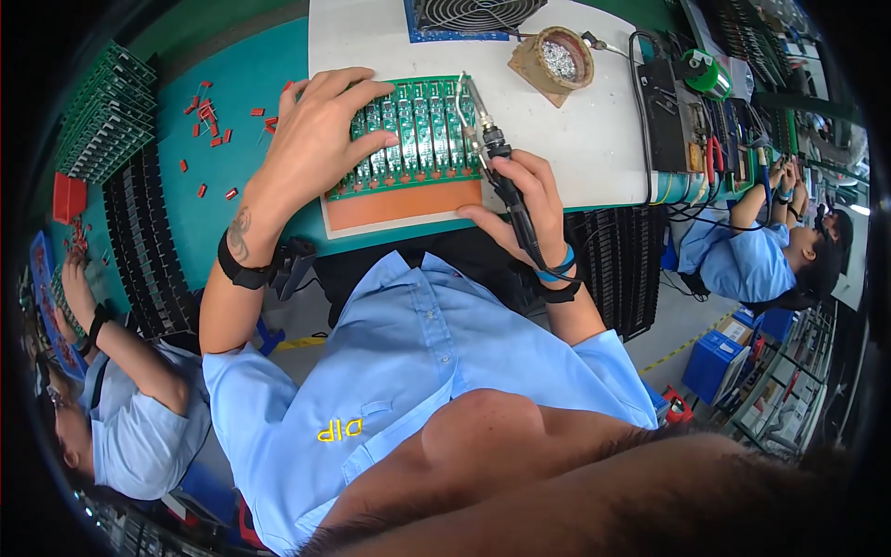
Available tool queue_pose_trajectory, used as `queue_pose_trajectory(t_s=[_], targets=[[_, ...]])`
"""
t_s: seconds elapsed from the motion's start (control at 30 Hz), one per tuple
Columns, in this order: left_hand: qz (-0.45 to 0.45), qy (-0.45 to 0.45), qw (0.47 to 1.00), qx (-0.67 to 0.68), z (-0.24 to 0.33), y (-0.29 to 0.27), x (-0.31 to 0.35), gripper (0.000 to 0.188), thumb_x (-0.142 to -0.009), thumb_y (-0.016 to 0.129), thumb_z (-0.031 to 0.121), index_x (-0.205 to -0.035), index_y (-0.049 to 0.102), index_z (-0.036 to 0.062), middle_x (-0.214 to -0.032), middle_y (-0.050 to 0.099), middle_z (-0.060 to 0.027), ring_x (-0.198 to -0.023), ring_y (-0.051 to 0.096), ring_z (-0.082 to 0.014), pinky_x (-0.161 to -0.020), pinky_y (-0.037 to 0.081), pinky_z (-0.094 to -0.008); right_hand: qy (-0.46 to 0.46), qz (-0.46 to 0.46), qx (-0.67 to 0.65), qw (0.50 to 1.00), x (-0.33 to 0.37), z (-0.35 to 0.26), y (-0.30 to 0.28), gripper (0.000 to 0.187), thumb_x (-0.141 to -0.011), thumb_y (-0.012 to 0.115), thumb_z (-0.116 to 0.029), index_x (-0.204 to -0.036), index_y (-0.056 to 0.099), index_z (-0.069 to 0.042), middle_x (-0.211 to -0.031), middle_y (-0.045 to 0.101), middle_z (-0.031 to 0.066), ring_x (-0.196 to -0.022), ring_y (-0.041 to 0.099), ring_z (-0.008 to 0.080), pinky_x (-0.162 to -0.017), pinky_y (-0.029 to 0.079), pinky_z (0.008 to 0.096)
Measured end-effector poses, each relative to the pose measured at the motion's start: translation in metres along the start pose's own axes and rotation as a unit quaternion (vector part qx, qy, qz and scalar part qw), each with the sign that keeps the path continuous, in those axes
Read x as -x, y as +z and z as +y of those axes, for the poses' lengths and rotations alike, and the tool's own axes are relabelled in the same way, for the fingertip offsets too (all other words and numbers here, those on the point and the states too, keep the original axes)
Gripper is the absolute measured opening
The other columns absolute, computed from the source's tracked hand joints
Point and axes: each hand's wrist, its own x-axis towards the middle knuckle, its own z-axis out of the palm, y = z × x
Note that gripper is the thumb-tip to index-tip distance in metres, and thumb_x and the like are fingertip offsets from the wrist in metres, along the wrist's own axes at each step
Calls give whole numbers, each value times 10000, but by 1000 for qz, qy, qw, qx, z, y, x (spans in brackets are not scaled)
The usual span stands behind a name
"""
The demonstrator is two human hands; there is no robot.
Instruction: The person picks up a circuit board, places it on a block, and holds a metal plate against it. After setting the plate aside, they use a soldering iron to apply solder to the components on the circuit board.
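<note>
The board [418, 130] is a flat, roughly rectangular green panel, its glossy face divided into upright strips dotted with silvery and white spots, with a row of orange-brown marks near its lower edge. Below it shows a smooth orange plate [404, 206] with a pale rim. The iron [512, 200] has a dark, round handle, a ribbed collar and a slim metal shaft, with a thin, bent silver tube running alongside. The tabletop [594, 158] is matte white here and teal to the left, where small, red, block-shaped parts [206, 116] with thin wire legs lie scattered. Beyond the board stand a rough brown pot [529, 67] of bright, crumbly metal bits and a black fan [473, 13] with a ringed grille.

The left hand [320, 130] lies palm down with its fingers spread, the thumb well apart from the index finger; both reach over the board's left part. The right hand [529, 204] has its fingers curled around the iron's handle, the index finger against it and the thumb sticking out to the left.

The board lies between the two hands, under the left fingertips and left of the right fingers. The iron's tip is at its upper right corner; whether they touch cannot be told.
</note>
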Motion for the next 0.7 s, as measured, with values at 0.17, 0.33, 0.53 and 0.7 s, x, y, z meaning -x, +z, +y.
queue_pose_trajectory(t_s=[0.17, 0.33, 0.53, 0.7], targets=[[24, 21, 999, 6, -4, 3, 2, 558, -877, 857, 344, -1362, 702, 116, -1468, 645, -98, -1375, 577, -315, -1178, 391, -525, 38, 31, -43, 998, -4, -5, -7, 683, -760, 963, -102, -1342, 616, -15, -1294, 624, 204, -1107, 687, 305, -924, 583, 385], [74, 28, 997, 16, -9, -2, 5, 557, -885, 851, 313, -1380, 688, 117, -1472, 642, -98, -1368, 588, -314, -1220, 369, -536, 40, 15, -170, 985, -26, -26, -23, 520, -808, 856, 6, -1281, 640, 17, -1187, 670, 201, -1019, 686, 258, -853, 558, 360], [46, 24, 999, 9, -9, -2, 11, 520, -886, 848, 284, -1352, 695, 112, -1451, 650, -101, -1352, 594, -329, -1234, 354, -546, 55, -51, -193, 978, -41, -26, -8, 405, -820, 821, 25, -1198, 676, 44, -997, 714, 171, -890, 676, 220, -782, 530, 332], [40, 6, 999, 18, -9, -1, 14, 515, -876, 853, 291, -1336, 706, 112, -1439, 656, -102, -1356, 584, -333, -1214, 369, -537, 84, -32, -206, 974, -43, -20, 1, 380, -815, 819, 35, -1173, 694, 50, -944, 715, 150, -839, 674, 214, -771, 522, 316]])
